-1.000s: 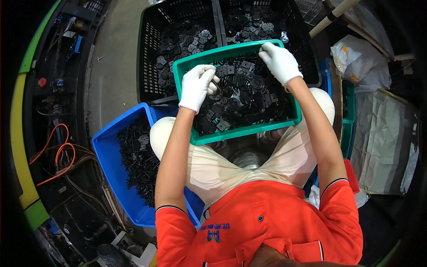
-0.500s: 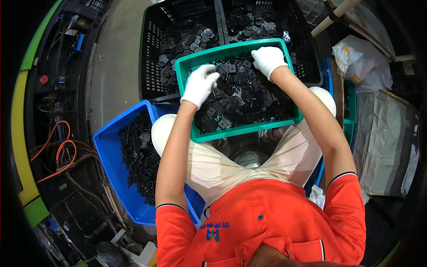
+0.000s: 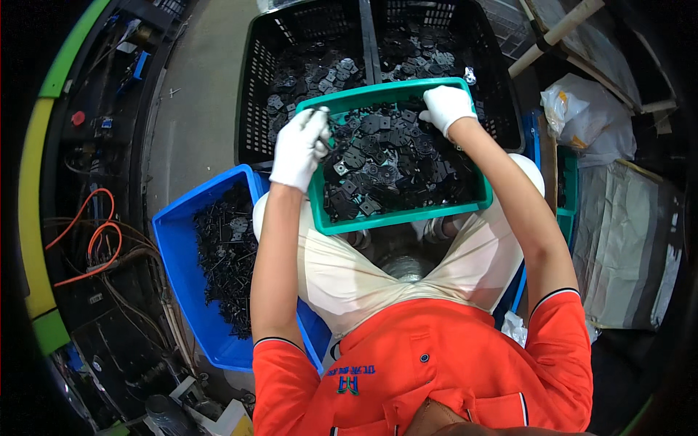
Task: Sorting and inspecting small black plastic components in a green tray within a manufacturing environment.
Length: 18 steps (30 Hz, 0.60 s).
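Note:
A green tray [image 3: 403,221] full of small flat black parts [image 3: 378,156] rests across my thighs, tilted a little. My right hand [image 3: 448,109], in a white glove, is closed over the far rim near the right corner, thumb on the inner side. Over the tray's left wall is my left hand [image 3: 299,149], gloved too, its fingers curled together. A small dark piece [image 3: 311,114] shows at those fingertips; its exact shape is too small to make out.
Beyond the tray stand black perforated crates [image 3: 256,109] holding similar parts. A blue bin [image 3: 182,291] with thin black pieces sits left of my leg. Machinery with orange cable [image 3: 109,227] lines the left side. Plastic bags [image 3: 592,120] hang at right.
My left hand has moved left from above the parts to the tray's left wall, its fingers drawn together. The right hand stays on the far rim. The whole view has shifted slightly.

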{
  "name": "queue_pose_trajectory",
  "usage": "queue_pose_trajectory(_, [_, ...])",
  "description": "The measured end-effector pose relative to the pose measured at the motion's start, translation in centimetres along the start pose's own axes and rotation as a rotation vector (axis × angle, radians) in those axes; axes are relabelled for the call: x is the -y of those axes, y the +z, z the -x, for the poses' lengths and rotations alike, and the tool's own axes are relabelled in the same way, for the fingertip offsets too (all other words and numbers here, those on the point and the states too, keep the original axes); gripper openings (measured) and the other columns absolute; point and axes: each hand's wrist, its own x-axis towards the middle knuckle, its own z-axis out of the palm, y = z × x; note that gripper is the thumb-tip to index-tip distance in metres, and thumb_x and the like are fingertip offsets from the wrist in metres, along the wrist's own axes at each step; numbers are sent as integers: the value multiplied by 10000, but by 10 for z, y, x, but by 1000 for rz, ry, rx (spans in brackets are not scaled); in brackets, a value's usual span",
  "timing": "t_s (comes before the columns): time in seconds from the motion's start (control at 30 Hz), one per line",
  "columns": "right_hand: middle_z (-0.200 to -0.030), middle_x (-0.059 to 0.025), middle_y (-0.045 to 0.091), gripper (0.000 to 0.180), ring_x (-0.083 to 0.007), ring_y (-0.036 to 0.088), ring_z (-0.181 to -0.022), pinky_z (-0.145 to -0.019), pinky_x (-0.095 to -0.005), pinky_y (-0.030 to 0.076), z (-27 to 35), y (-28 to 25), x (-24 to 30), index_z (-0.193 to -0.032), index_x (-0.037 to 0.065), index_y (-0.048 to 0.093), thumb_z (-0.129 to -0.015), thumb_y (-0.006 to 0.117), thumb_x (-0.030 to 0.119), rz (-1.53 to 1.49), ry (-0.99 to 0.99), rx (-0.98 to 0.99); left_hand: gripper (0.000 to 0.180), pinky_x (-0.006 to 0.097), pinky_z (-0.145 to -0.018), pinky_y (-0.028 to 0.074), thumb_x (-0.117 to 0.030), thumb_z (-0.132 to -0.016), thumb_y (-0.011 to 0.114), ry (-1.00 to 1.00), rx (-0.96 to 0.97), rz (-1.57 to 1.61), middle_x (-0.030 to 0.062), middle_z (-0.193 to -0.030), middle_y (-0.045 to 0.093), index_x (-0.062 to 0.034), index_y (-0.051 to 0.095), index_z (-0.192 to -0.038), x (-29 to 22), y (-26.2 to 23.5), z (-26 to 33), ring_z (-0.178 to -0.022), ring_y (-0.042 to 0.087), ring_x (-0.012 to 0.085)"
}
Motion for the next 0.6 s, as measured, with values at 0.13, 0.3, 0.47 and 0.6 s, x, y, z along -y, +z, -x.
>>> queue_pose_trajectory(0.13, [-780, -128, 665, 162, -274, 664, -707, -555, -401, 526, -8, 12, 25, -751, 99, 688, -785, 529, 109, 277, -63, -30, 187, 121, -410, 306, -195, -898, 562, 158, -190, 170, -34, -688, 490, -70, 551, -1037, -21, -53, 50, -516, 412, 6])
queue_pose_trajectory(0.3, [-782, -171, 642, 170, -327, 630, -734, -657, -420, 502, -7, -2, -8, -739, 53, 660, -720, 617, 217, 252, -54, 28, 189, 148, -476, 342, -139, -879, 577, 220, -447, 120, -16, -731, 500, -39, 553, -1038, -9, -145, 140, -550, 419, 25])
queue_pose_trajectory(0.47, [-670, -161, 629, 209, -270, 644, -642, -626, -392, 498, -8, -26, -26, -768, 8, 655, -762, 622, 215, -167, 61, 221, 356, 204, -580, 440, -90, -849, 583, 10, -706, -404, 56, -897, 593, -40, 522, -1196, 50, -240, 214, -647, 523, 83])
queue_pose_trajectory(0.6, [-659, -143, 627, 291, -222, 620, -615, -597, -358, 464, -4, -29, -36, -814, -5, 645, -825, 577, 277, -431, -16, 96, 488, 300, -761, 491, -113, -771, 641, -250, -722, -688, 136, -1117, 578, -58, 520, -1241, 75, -265, 238, -858, 583, 178])
